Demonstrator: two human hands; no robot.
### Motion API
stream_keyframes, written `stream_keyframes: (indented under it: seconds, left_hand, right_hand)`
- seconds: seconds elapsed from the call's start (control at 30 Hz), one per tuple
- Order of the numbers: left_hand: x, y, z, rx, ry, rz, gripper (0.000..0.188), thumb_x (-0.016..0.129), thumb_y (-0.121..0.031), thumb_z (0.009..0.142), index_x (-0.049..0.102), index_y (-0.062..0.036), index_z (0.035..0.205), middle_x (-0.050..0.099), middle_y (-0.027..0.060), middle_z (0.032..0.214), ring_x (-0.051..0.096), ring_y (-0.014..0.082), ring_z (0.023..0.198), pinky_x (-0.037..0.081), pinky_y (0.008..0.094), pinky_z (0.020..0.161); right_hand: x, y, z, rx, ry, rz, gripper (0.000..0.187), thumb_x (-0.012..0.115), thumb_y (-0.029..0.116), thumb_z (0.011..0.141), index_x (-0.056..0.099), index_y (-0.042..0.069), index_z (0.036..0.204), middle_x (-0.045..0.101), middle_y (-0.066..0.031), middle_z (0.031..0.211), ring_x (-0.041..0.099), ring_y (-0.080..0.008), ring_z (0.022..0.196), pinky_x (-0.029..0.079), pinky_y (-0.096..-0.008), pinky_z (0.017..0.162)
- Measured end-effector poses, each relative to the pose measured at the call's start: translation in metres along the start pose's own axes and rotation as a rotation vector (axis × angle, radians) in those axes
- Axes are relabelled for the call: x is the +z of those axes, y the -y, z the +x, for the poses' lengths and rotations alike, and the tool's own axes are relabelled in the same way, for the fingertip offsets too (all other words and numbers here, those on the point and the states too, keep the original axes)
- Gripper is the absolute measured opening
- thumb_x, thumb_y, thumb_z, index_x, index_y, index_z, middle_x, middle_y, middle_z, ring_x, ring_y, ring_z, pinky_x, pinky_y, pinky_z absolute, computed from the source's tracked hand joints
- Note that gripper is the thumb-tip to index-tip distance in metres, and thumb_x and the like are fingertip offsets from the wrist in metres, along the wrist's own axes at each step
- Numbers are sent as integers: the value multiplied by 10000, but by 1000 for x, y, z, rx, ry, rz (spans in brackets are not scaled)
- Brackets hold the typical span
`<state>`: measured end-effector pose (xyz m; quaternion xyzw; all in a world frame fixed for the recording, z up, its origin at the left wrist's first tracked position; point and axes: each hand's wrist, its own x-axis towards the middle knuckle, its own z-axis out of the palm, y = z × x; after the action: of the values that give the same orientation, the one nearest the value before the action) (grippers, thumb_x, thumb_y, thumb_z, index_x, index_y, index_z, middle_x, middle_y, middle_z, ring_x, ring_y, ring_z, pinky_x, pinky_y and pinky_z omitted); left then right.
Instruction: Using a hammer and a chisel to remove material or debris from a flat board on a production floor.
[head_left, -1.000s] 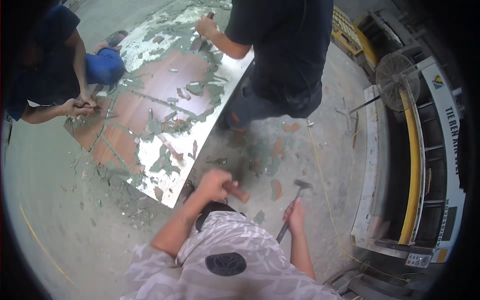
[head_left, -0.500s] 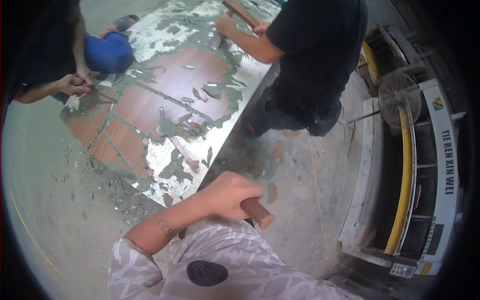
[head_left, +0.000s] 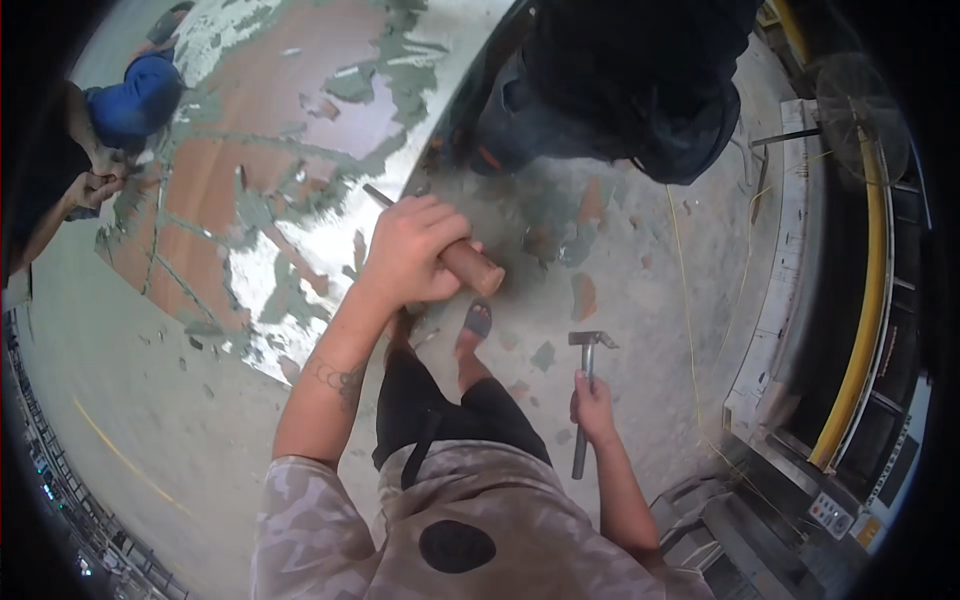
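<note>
My left hand [head_left: 418, 250] is closed around a chisel [head_left: 476, 268] with a thick brown wooden handle. Its handle end points down to the right, and a short length of metal blade shows beyond my knuckles. Lower on the right, my right hand [head_left: 592, 408] grips a metal hammer [head_left: 588, 345] by the shaft, head up. Ahead and left of both hands lies a large white panel [head_left: 262, 290]. A brown wood-look sheet [head_left: 205, 175], cracked into pieces, partly covers it, with ragged green-grey flakes. Neither tool touches the panel; my left hand is nearest its right edge.
A co-worker in dark clothes [head_left: 620, 90] stands close ahead on the right. Another person's hands [head_left: 95, 185] are at the panel's left side. Broken flakes [head_left: 585, 297] litter the concrete floor. A machine with a yellow bar [head_left: 868, 330] and a round fan [head_left: 862, 105] line the right.
My left hand has moved up and left with the chisel, whose blade now shows. The right hand and hammer have come into view. The view has shifted, bringing my legs into sight.
</note>
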<state>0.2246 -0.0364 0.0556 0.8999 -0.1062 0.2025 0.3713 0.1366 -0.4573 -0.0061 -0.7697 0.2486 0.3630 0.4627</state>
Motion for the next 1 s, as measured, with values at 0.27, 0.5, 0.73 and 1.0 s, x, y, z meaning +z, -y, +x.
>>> stream_keyframes:
  seconds: [0.27,0.5,0.73,1.0]
  left_hand:
    - [30,7,-14,45,-162,145,313,803,-101,724,501,-78,647,470,83,611,503,295,555,375,391,500]
    - [28,22,-25,34,-261,232,308,770,-121,724,480,-93,625,456,62,600,493,275,551,385,385,509]
    - [25,17,-22,13,-328,168,240,745,-98,697,512,-93,642,482,57,603,512,264,560,396,365,513]
    - [29,29,-24,69,-300,176,258,761,-76,675,507,-82,633,446,75,593,481,275,527,374,374,493]
  right_hand:
    - [-58,19,-23,-32,43,30,366,544,363,1084,418,138,824,361,63,557,336,-59,412,273,-258,379]
    - [-61,37,-31,-3,62,131,384,541,369,1085,433,110,823,406,24,564,382,-85,414,324,-269,380]
    - [-39,69,-48,-133,100,114,374,522,361,1095,435,96,845,395,23,594,370,-78,436,319,-258,391]
    - [-19,73,-70,-201,182,280,437,436,475,1101,440,92,891,348,17,597,334,-88,443,304,-258,390]
